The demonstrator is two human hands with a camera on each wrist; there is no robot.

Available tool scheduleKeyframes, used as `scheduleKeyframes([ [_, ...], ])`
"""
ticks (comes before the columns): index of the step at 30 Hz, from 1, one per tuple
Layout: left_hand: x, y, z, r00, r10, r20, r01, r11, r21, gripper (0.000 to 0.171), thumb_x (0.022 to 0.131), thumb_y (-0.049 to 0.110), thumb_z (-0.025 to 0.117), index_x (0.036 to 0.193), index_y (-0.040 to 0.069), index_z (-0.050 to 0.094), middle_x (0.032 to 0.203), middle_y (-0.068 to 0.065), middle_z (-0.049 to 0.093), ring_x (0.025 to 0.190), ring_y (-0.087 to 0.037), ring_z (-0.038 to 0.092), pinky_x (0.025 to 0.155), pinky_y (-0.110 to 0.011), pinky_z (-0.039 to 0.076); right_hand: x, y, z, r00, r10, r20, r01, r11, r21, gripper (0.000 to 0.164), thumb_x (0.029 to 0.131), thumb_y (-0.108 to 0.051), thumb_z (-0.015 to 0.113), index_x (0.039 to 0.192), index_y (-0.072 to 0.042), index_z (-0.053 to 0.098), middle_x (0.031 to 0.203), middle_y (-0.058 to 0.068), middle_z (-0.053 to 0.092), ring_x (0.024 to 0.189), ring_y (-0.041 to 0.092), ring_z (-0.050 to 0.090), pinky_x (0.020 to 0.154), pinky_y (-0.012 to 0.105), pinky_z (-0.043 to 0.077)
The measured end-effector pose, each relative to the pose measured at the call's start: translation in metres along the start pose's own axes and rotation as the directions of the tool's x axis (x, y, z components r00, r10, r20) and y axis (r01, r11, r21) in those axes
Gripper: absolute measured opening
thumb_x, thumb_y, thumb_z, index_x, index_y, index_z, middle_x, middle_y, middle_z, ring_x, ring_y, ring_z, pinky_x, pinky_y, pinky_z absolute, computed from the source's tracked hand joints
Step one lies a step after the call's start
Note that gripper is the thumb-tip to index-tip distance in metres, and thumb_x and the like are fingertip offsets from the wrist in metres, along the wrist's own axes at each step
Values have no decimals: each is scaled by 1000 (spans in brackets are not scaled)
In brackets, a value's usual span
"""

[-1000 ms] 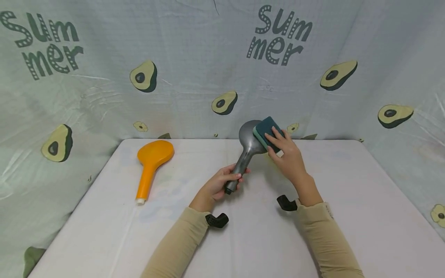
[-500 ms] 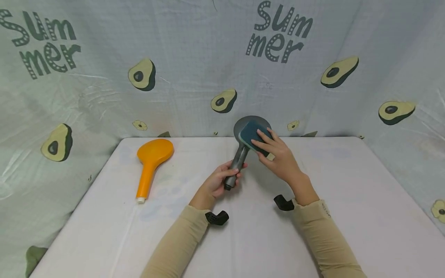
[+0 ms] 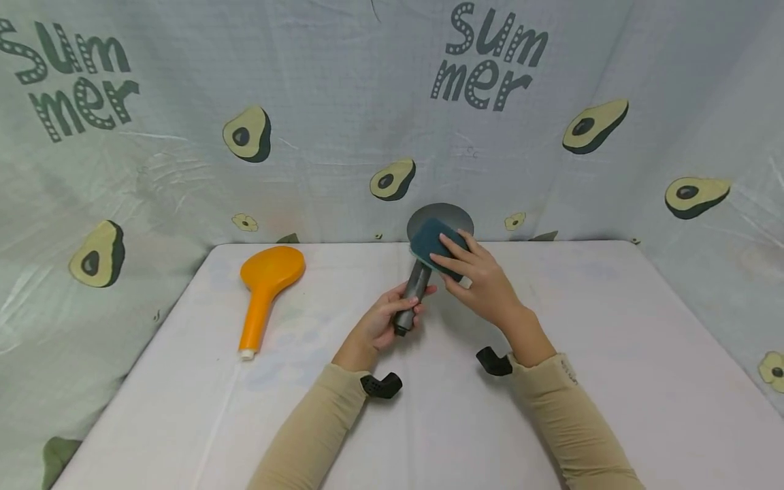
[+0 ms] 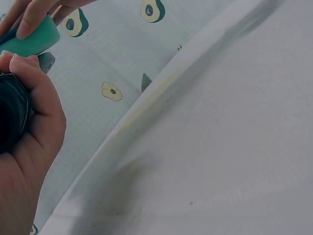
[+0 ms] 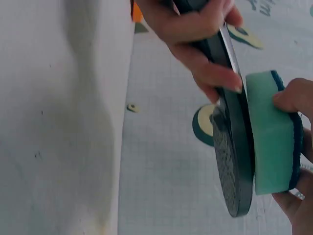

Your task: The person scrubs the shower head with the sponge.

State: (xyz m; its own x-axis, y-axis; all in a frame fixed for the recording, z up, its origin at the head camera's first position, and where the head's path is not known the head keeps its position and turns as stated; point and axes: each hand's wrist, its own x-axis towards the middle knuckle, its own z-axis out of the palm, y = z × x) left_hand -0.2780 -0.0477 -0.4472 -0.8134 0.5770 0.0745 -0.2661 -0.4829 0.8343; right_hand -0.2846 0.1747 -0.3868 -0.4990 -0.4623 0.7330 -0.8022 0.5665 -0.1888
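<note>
The handle (image 3: 419,278) is encircled by the left hand (image 3: 381,320), the sponge (image 3: 429,239) pinched by the right hand (image 3: 486,280); twisting of the shower head (image 3: 442,212) could be caused by uneven pressure.

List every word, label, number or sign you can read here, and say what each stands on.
"Sum mer": left lettering on the backdrop, S clipped.
"Sum mer": right lettering, also on the backdrop.
Unreadable: faint backdrop marks, tiny right cuff marks, cropped letters in the right wrist view.
Gray shower head, orange shower head, sponge: none visible.
</note>
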Motion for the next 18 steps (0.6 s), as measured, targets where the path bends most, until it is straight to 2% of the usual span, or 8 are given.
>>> scheduleKeyframes([
  [2,0,0,0,1000,6,-6,-6,1000,12,56,105,-4,34,160,-5,19,127,1,59,79,-4,53,65,-16,51,1,-2,3,999,-51,15,51,999,12,44,82,4,82,125,-2,73,142,23,57,139,50,41,108,65,38],
  [5,0,1,0,1000,16,-9,-16,999,27,56,105,-4,35,159,-6,20,125,1,59,79,-4,53,65,-16,51,1,2,1,1000,-24,5,24,1000,-1,46,82,4,82,126,-2,72,143,23,56,139,50,41,107,65,39],
  [8,0,2,1,999,31,-6,-31,999,13,58,103,-6,35,159,1,24,123,0,60,77,-4,54,64,-16,52,-2,9,-7,995,95,-27,-96,995,-21,46,85,4,79,129,-1,70,145,22,54,140,50,40,107,65,39],
  [12,-1,1,1,998,61,2,-61,998,-27,65,101,-11,36,160,16,29,123,-5,60,77,-7,54,63,-17,52,-8,17,-18,959,278,-52,-280,960,-17,44,91,2,74,134,-2,66,149,20,50,144,49,35,109,66,36],
  [14,0,0,1,998,70,1,-70,997,-35,67,101,-12,36,160,21,30,124,-7,60,77,-8,53,63,-17,52,-10,18,-21,943,328,-50,-329,944,-12,44,92,1,73,136,-2,65,151,19,49,145,47,33,109,67,35],
  [16,0,-1,1,998,69,-4,-69,997,-41,68,101,-12,36,159,23,31,124,-8,59,77,-8,53,63,-17,52,-9,18,-21,945,326,-39,-326,945,-9,44,92,0,73,135,-3,66,151,19,49,146,46,33,109,67,35],
  [18,0,-1,2,998,63,-6,-63,997,-42,69,102,-12,36,160,25,30,125,-8,59,77,-9,53,63,-17,52,-7,15,-19,962,272,-20,-273,962,-6,44,91,0,74,134,-3,67,150,19,50,145,45,34,109,66,36],
])
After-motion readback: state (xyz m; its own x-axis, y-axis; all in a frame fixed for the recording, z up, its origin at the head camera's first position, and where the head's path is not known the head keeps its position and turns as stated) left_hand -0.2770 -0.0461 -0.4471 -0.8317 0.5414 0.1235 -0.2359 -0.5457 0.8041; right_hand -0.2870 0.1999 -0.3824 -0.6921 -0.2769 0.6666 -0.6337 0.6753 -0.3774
